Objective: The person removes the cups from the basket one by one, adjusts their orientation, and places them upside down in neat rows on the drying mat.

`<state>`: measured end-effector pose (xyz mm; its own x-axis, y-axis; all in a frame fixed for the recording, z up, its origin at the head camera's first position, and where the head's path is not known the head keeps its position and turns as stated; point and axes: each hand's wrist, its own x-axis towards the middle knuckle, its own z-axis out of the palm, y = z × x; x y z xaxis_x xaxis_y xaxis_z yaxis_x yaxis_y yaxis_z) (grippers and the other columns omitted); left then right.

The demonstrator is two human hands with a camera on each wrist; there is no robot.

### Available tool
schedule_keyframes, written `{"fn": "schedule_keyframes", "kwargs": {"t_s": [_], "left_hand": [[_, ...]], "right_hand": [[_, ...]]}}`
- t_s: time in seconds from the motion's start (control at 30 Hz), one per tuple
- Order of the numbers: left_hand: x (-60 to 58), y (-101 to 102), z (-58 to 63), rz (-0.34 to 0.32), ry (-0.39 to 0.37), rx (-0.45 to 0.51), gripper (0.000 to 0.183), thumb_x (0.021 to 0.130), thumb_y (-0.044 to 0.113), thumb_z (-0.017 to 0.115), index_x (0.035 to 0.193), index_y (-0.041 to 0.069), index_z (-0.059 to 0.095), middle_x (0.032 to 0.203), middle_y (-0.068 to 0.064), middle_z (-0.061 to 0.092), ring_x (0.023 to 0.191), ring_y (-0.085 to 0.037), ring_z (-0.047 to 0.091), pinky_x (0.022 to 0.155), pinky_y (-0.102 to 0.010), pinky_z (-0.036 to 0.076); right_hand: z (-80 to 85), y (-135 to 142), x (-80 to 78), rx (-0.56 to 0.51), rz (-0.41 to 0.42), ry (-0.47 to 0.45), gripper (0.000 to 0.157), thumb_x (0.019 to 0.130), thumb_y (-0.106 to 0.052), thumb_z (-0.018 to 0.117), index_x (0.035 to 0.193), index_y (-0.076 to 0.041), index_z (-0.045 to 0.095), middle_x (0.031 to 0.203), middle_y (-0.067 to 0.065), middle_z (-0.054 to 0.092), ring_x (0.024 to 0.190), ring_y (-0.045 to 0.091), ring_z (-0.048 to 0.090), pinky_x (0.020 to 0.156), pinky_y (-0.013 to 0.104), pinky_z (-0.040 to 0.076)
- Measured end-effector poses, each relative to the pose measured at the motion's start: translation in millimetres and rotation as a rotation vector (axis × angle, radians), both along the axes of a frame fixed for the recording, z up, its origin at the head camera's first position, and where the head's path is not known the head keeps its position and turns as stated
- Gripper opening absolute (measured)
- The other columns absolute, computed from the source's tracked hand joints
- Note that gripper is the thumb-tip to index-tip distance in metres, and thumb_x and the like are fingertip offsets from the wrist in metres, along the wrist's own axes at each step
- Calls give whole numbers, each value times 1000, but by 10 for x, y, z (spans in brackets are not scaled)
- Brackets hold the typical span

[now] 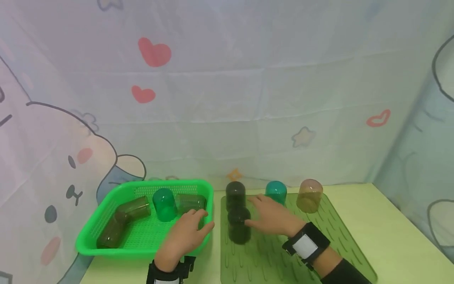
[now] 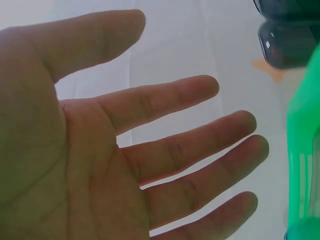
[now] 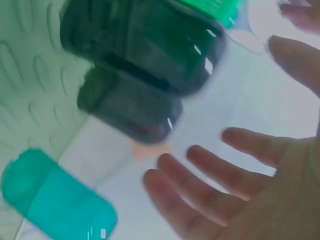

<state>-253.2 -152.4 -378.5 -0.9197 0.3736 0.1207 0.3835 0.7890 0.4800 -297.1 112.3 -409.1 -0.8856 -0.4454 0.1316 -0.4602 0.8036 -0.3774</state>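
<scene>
My right hand (image 1: 274, 216) hovers just right of two dark grey see-through cups, with fingers spread and nothing in its grasp. The front dark cup (image 1: 239, 228) stands upside down on the green ridged mat (image 1: 244, 262). Right behind it is the rear dark cup (image 1: 235, 194), also bottom up. In the right wrist view, a gap shows between the fingers (image 3: 172, 185) and both cups. My left hand (image 1: 186, 233) hangs over the right front rim of the bright green basket (image 1: 124, 252). Its palm (image 2: 100, 165) is bare and its fingers are extended.
Toward the mat's back stand an upside-down teal cup (image 1: 275, 191) and a pinkish-amber cup (image 1: 309, 196). Inside the basket, a green-looking cup (image 1: 164, 207) is surrounded by several dark tinted cups (image 1: 134, 209) on their sides. A patterned curtain (image 1: 230, 98) hangs behind the pale yellow tabletop (image 1: 400, 232).
</scene>
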Motion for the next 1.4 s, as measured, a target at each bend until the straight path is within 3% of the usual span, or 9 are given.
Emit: {"fn": "schedule_keyframes", "kwargs": {"t_s": [0.17,0.3,0.6,0.73,0.83,1.03,1.23,1.4], "left_hand": [[-81,-145,101,33,19,-32,35,95,30,56,119,4,59,110,-14,59,94,-31,59,75,-45,49],[-210,-220,210,37,3,-124,37,96,31,55,122,4,58,117,-16,59,105,-34,57,84,-47,48],[-567,-289,372,-96,-182,-280,46,98,29,53,134,1,49,131,-17,52,121,-35,49,94,-48,43],[-772,-289,398,-131,-223,-349,44,97,30,54,131,2,53,130,-15,54,120,-33,50,92,-48,44],[-931,-280,353,-166,-221,-405,38,95,26,58,123,1,59,121,-14,58,112,-33,54,87,-47,47],[-1151,-234,112,-228,-195,-432,41,88,17,68,121,-5,58,117,-18,59,112,-35,54,90,-46,46],[-1231,-155,-59,-196,-255,-462,56,82,16,75,128,-7,52,123,-19,56,115,-37,52,92,-46,46],[-1285,-178,-199,-199,-278,-509,52,77,19,80,119,-4,60,112,-15,62,108,-34,57,86,-44,49]], "right_hand": [[79,378,165,-46,-47,-35,66,90,-46,61,135,1,47,133,23,45,118,38,49,91,50,46],[50,613,295,-83,-71,-68,67,91,-49,58,132,3,49,133,24,47,120,40,48,93,52,44],[-52,937,486,-182,-126,-87,61,92,-42,60,129,5,50,126,24,50,105,37,55,79,46,50],[-82,995,499,-211,-144,-117,62,92,-42,59,129,6,49,127,26,51,104,40,56,78,46,51],[-137,1028,505,-230,-159,-145,62,93,-41,59,129,8,49,128,26,51,104,41,57,79,46,51],[-270,1077,558,-255,-206,-213,62,92,-39,61,128,9,49,126,27,52,104,42,57,79,47,51],[-283,1119,594,-261,-241,-208,60,91,-36,62,128,10,49,124,26,53,102,40,57,77,46,51],[-293,1123,617,-282,-236,-238,59,90,-35,64,127,9,50,121,24,55,100,38,58,74,43,52]]}}
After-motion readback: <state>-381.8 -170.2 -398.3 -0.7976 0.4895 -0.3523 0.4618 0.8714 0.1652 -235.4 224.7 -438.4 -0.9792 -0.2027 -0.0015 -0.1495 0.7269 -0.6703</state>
